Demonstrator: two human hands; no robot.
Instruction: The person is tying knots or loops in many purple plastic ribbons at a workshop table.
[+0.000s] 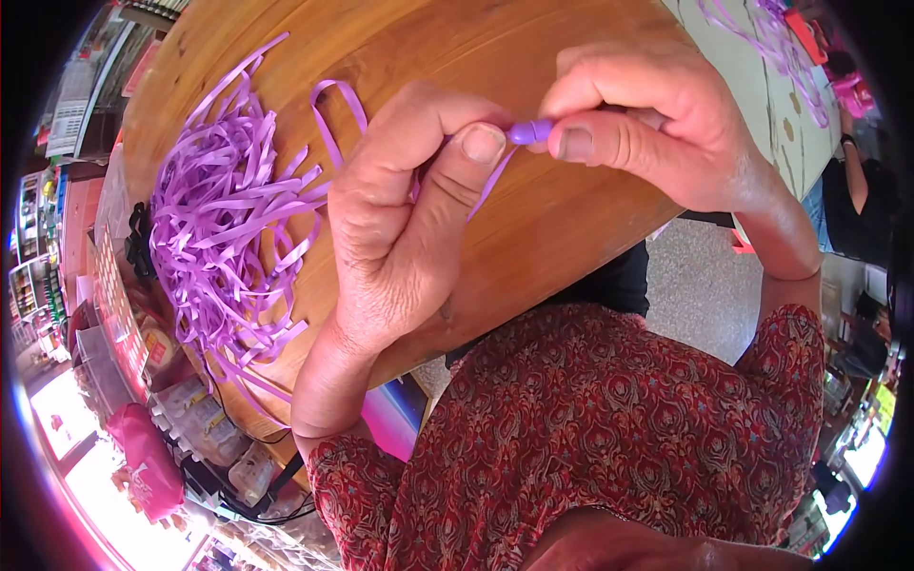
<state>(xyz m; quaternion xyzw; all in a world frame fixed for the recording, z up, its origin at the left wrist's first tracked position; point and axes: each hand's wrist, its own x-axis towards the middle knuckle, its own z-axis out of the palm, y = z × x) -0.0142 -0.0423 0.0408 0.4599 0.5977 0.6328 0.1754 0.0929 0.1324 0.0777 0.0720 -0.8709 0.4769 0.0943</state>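
Both hands meet above the wooden table. My left hand (409,200) is closed, thumb pressed against the forefinger, pinching a narrow purple ribbon at one end of a small purple plastic clasp (529,132). The clasp is oblong and has a seam around it. At its other end, the thumb and forefinger of my right hand (657,128) close on it. Part of the ribbon (491,187) hangs below the clasp, and a loop of ribbon (335,88) rises behind my left hand. Just what lies under the fingertips is hidden.
A large tangled heap of purple ribbons (228,209) lies on the wooden table (428,48), left of my hands. Beyond its right edge stands a pale marble-patterned table (781,114) with more purple ribbons (795,62). Another person (857,205) is at the far right.
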